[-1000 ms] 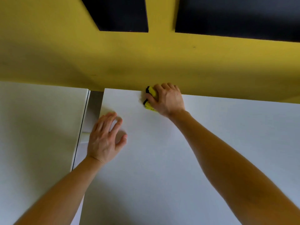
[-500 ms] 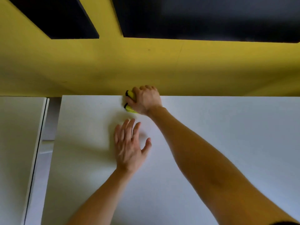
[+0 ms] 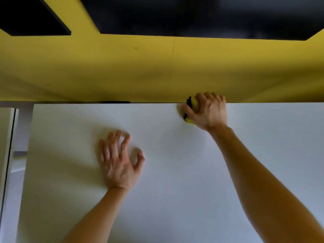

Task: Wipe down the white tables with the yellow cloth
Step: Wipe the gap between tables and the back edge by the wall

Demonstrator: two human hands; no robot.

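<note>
A white table [image 3: 175,190] fills most of the head view. At its far edge my right hand [image 3: 208,111] grips a bunched yellow cloth [image 3: 193,106] with a black trim, pressed onto the tabletop against the yellow wall. Most of the cloth is hidden under the fingers. My left hand [image 3: 119,160] rests on the table nearer to me, left of the cloth, fingers spread and holding nothing.
A yellow wall [image 3: 122,71] rises directly behind the table, with dark panels [image 3: 192,14] above. To the left a narrow gap [image 3: 19,155] separates this table from a second white table [image 3: 5,137] at the frame's edge.
My right hand has slid the cloth to the right along the far edge. The view has shifted right along the table, and my left hand has moved away from the gap.
</note>
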